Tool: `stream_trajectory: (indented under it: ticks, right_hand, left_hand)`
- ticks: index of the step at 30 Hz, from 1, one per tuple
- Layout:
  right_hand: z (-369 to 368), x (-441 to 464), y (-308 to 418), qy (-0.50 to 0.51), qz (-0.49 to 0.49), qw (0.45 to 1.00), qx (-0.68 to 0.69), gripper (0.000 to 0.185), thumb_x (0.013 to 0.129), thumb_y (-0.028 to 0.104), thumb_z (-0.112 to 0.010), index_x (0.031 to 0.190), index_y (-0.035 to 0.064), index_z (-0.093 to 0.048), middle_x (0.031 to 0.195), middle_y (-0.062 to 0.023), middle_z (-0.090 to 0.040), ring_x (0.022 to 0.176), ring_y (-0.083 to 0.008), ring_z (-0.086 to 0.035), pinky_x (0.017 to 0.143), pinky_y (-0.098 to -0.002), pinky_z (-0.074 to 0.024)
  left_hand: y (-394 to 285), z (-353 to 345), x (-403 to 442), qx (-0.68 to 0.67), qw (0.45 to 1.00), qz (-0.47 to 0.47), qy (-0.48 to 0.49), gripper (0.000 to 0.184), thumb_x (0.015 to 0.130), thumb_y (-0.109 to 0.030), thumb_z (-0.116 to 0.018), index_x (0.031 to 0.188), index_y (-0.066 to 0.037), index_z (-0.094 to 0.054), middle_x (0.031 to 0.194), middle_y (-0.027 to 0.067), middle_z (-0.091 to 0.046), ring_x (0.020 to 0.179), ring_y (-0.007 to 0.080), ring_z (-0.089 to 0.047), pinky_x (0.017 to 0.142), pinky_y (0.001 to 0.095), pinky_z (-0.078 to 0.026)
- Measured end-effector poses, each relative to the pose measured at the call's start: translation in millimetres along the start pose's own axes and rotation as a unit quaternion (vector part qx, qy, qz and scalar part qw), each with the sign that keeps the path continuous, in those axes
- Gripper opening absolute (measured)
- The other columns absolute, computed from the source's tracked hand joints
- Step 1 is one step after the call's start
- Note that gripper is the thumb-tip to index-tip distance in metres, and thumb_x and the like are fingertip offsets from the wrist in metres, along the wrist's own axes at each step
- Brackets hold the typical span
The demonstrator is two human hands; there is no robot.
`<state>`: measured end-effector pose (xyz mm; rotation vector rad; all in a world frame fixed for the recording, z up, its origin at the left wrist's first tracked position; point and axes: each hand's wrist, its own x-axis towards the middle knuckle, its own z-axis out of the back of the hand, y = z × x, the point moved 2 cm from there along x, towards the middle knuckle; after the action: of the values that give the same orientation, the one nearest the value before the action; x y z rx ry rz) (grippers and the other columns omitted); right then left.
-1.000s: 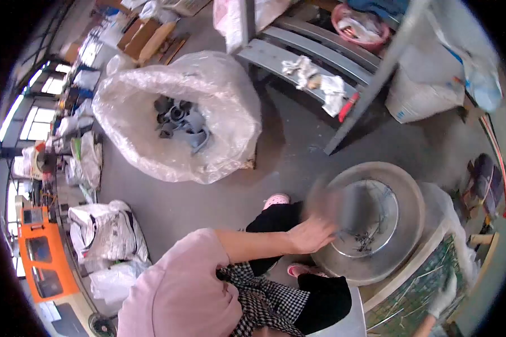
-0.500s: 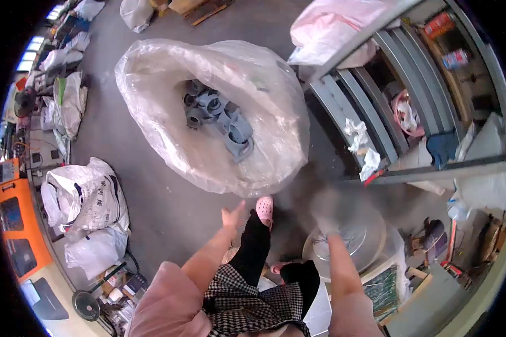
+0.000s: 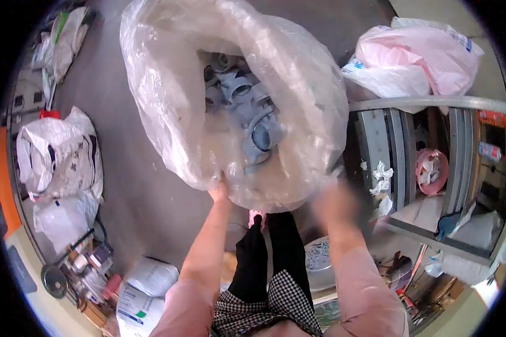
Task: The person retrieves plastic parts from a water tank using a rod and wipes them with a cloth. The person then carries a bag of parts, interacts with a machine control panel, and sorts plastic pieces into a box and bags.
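Note:
A large clear plastic bag stands wide-mouthed in front of me. Grey plastic parts with round openings, like pipe fittings, lie inside it. At the bag's near rim, my left hand is closed on the plastic, thumb upward. My right hand, smeared by motion, is beside the near right rim; its fingers cannot be made out. Under my right forearm is a round tub with thin pale pieces in it.
To the right stands a metal rack with a pink basket among its bars. A pink bag lies behind it. White sacks line the left side, near a small black fan. Stacked white packages sit at lower left.
I have come closer to the plastic bag. My left hand has reached forward and taken hold of its rim. My right hand has moved from above the tub to the bag's right side.

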<state>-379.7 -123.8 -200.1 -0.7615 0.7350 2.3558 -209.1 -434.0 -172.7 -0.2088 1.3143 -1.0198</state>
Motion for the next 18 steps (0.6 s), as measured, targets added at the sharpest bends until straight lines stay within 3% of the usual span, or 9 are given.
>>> stream_trajectory:
  ticks: [2, 3, 8, 10, 11, 15, 16, 17, 18]
  right_hand:
    - [2, 0, 9, 0.014, 0.045, 0.995, 0.088, 0.107, 0.064, 0.036, -0.082, 0.147, 0.0021, -0.024, 0.129, -0.0294, -0.051, 0.125, -0.0360, -0.049, 0.104, -0.0377, -0.0390]
    - [10, -3, 21, 0.033, 0.062, 0.990, 0.125, 0.093, 0.069, 0.034, -0.079, 0.140, 0.0008, -0.030, 0.124, -0.0260, -0.053, 0.119, -0.0326, -0.050, 0.100, -0.0366, -0.0404]
    - [116, -42, 140, 0.114, 0.180, 0.920, 0.330, 0.038, 0.091, 0.028, -0.060, 0.108, -0.0055, -0.063, 0.095, -0.0094, -0.065, 0.088, -0.0154, -0.059, 0.076, -0.0313, -0.0477]
    - [212, -112, 213, 0.129, 0.241, 0.889, 0.367, 0.041, 0.090, 0.031, -0.060, 0.109, -0.0057, -0.062, 0.099, -0.0111, -0.065, 0.089, -0.0172, -0.061, 0.076, -0.0294, -0.0501]
    - [234, -116, 229, 0.151, 0.260, 0.841, 0.451, 0.039, 0.089, 0.029, -0.061, 0.109, -0.0051, -0.062, 0.097, -0.0116, -0.065, 0.088, -0.0184, -0.063, 0.077, -0.0296, -0.0503]
    - [307, -198, 264, 0.135, 0.324, 0.878, 0.325, 0.037, 0.089, 0.025, -0.062, 0.109, -0.0053, -0.062, 0.095, -0.0094, -0.065, 0.081, -0.0164, -0.059, 0.073, -0.0285, -0.0483]
    - [315, -243, 267, 0.180, 0.311, 0.858, 0.366, 0.036, 0.089, 0.025, -0.063, 0.108, -0.0051, -0.062, 0.096, -0.0083, -0.064, 0.079, -0.0148, -0.057, 0.072, -0.0275, -0.0471]
    - [325, -266, 263, 0.131, 0.327, 0.882, 0.313, 0.035, 0.089, 0.025, -0.063, 0.107, -0.0048, -0.062, 0.096, -0.0075, -0.064, 0.079, -0.0143, -0.058, 0.072, -0.0278, -0.0473]
    - [325, -273, 254, 0.167, 0.297, 0.864, 0.369, 0.036, 0.089, 0.026, -0.063, 0.107, -0.0053, -0.062, 0.096, -0.0078, -0.064, 0.080, -0.0150, -0.059, 0.073, -0.0283, -0.0477]
  left_hand:
    - [6, 20, 21, -0.012, 1.000, -0.011, -0.018, 0.061, 0.085, -0.020, -0.069, 0.136, 0.002, -0.042, 0.133, 0.0126, -0.051, 0.118, 0.0271, -0.049, 0.097, 0.0374, -0.041]
    - [3, 31, 25, -0.023, 0.999, -0.031, -0.024, 0.057, 0.087, -0.019, -0.066, 0.135, 0.003, -0.043, 0.130, 0.0127, -0.053, 0.115, 0.0269, -0.051, 0.095, 0.0381, -0.043]
    - [-154, 52, -83, -0.118, 0.988, 0.018, 0.099, 0.051, 0.089, -0.012, -0.058, 0.136, 0.001, -0.040, 0.125, 0.0154, -0.054, 0.109, 0.0305, -0.057, 0.088, 0.0427, -0.050]
    - [-204, 60, -136, -0.136, 0.983, 0.028, 0.117, 0.045, 0.087, -0.011, -0.056, 0.128, 0.007, -0.047, 0.114, 0.0187, -0.060, 0.098, 0.0291, -0.063, 0.080, 0.0407, -0.053]
    - [-224, 61, -166, -0.142, 0.982, 0.014, 0.122, 0.045, 0.087, -0.011, -0.056, 0.128, 0.007, -0.047, 0.114, 0.0187, -0.060, 0.098, 0.0291, -0.063, 0.080, 0.0407, -0.053]
    - [-236, 93, -255, -0.102, 0.977, 0.005, 0.185, 0.045, 0.086, -0.008, -0.055, 0.128, 0.007, -0.046, 0.114, 0.0177, -0.060, 0.105, 0.0297, -0.060, 0.087, 0.0418, -0.051]
    - [-232, 107, -281, -0.136, 0.974, 0.004, 0.181, 0.045, 0.086, -0.007, -0.055, 0.127, 0.007, -0.046, 0.114, 0.0175, -0.060, 0.106, 0.0291, -0.059, 0.088, 0.0408, -0.050]
    - [-233, 123, -307, -0.170, 0.970, 0.001, 0.176, 0.044, 0.086, -0.006, -0.055, 0.127, 0.007, -0.047, 0.114, 0.0172, -0.060, 0.108, 0.0285, -0.059, 0.089, 0.0399, -0.050]
    - [-235, 136, -328, -0.178, 0.970, 0.002, 0.164, 0.043, 0.086, -0.006, -0.055, 0.127, 0.007, -0.047, 0.115, 0.0168, -0.060, 0.106, 0.0275, -0.059, 0.088, 0.0387, -0.049]
